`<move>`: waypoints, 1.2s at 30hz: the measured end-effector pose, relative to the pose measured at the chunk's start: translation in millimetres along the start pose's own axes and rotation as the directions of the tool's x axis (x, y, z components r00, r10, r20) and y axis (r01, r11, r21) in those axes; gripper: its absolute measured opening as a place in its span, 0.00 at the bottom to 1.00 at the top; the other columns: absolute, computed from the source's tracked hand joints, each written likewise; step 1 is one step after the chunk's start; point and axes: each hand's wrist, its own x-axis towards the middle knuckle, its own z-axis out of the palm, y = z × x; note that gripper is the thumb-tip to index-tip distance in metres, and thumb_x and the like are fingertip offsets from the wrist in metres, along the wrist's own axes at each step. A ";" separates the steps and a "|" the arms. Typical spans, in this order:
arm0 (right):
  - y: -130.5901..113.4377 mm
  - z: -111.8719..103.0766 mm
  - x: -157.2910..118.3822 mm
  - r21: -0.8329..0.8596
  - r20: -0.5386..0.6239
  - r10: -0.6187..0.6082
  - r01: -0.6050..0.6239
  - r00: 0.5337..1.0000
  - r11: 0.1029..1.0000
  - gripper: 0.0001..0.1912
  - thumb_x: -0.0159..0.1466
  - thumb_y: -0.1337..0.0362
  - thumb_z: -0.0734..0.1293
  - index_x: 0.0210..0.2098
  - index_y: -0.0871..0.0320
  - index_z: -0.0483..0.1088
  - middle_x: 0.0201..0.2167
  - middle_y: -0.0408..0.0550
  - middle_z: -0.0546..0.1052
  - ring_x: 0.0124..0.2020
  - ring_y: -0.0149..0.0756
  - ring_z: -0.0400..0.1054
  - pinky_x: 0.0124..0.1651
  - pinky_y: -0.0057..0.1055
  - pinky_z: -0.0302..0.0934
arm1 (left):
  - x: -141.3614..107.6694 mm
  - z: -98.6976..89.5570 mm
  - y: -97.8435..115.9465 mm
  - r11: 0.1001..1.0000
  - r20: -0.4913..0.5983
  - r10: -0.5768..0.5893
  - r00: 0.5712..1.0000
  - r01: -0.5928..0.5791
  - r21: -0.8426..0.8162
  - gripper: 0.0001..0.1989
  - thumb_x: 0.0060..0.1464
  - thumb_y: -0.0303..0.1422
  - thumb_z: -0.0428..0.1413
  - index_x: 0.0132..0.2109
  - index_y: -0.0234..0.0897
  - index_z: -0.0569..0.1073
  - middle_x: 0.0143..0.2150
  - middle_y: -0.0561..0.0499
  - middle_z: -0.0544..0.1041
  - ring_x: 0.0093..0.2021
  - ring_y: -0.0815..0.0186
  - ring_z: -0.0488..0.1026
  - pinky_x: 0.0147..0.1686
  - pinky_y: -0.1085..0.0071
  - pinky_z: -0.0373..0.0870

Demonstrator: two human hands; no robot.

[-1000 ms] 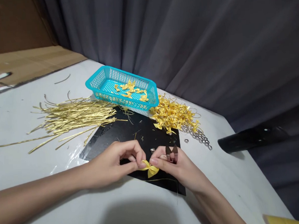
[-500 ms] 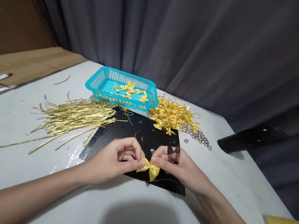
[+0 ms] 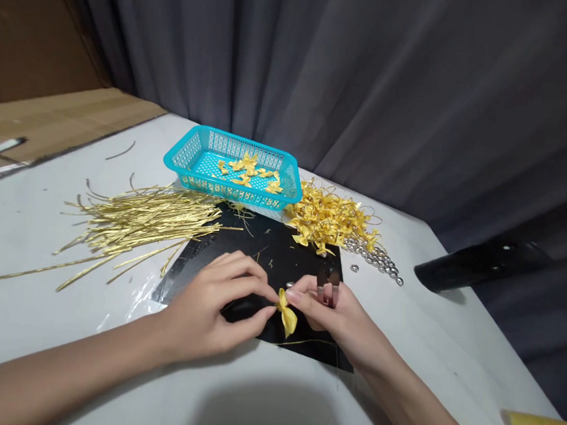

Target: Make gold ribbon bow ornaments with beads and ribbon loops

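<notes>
A yellow ribbon bow [image 3: 286, 318] is held over the black mat [image 3: 311, 259], turned edge-on. At its left side, my left hand [image 3: 217, 303] pinches it near the knot between thumb and forefinger. My right hand [image 3: 333, 310] grips its upper right side with thumb and forefinger. A small dark tool with shiny metal parts [image 3: 327, 287] sits among the right hand's fingers; its kind is unclear. A thin gold cord [image 3: 306, 342] stretches across the mat's near edge below the bow. Just behind the right fingertips, a small silver bead [image 3: 290, 284] is partly hidden.
Beyond the mat stands a blue plastic basket [image 3: 185, 156] with several yellow bows inside. Gold cords [image 3: 151, 216] lie piled to the left. Corded yellow bows [image 3: 332, 212] are heaped at right beside silver beads [image 3: 380, 260]. A black cylindrical object [image 3: 464, 267] juts in from the right.
The bow has turned from facing me to edge-on. My left hand has shifted its pinch from the left loop towards the knot, and its fingers are straighter.
</notes>
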 end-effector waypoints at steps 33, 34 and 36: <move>3.9 15.4 -0.3 -0.150 -0.120 -0.125 0.107 0.985 0.983 0.16 0.52 0.58 0.75 0.37 0.60 0.77 0.18 0.35 0.55 0.20 0.25 0.43 0.24 0.26 0.46 | 3.8 3.0 -4.8 0.952 0.025 -0.283 0.959 0.284 -0.116 0.05 0.55 0.26 0.55 0.32 0.35 0.73 0.31 0.52 0.73 0.34 0.67 0.70 0.35 0.73 0.65; 4.8 15.7 0.1 -0.166 -0.134 -0.126 0.103 0.983 0.981 0.16 0.52 0.59 0.75 0.38 0.60 0.77 0.18 0.35 0.55 0.20 0.25 0.44 0.24 0.26 0.47 | 4.0 2.9 -4.9 0.948 0.026 -0.290 0.957 0.291 -0.127 0.04 0.54 0.26 0.55 0.32 0.35 0.74 0.32 0.52 0.73 0.34 0.67 0.70 0.35 0.73 0.65; 7.9 16.4 1.3 -0.197 -0.153 -0.132 0.101 0.979 0.975 0.15 0.52 0.60 0.74 0.37 0.61 0.76 0.18 0.35 0.56 0.20 0.25 0.45 0.24 0.26 0.47 | 4.0 2.8 -5.2 0.942 0.024 -0.302 0.953 0.302 -0.144 0.04 0.54 0.26 0.55 0.32 0.35 0.74 0.31 0.52 0.72 0.34 0.68 0.70 0.35 0.73 0.65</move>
